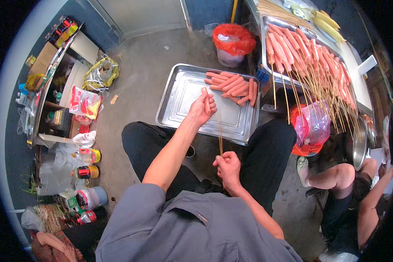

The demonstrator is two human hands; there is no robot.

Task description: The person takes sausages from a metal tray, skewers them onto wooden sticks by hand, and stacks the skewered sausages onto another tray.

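My left hand [199,111] is closed around a pink sausage [207,105], held above a rectangular metal tray [190,91]. Loose sausages [232,85] lie heaped in the tray's far right part. Nearer my body, between my knees, my right hand [229,168] grips a few thin wooden skewers [220,144] that point away from me. Their tips are faint against the tray, and I cannot tell their exact number. The held sausage and the skewers are apart.
At upper right, a second metal tray [264,42] bears many skewered sausages [301,52], sticks overhanging its edge. Loose skewers [281,13] and corn [327,24] lie behind it. A red-lined bin [232,41] stands beyond my tray. Bottles [88,155] and shelving line the left. Another person's leg [334,175] is at right.
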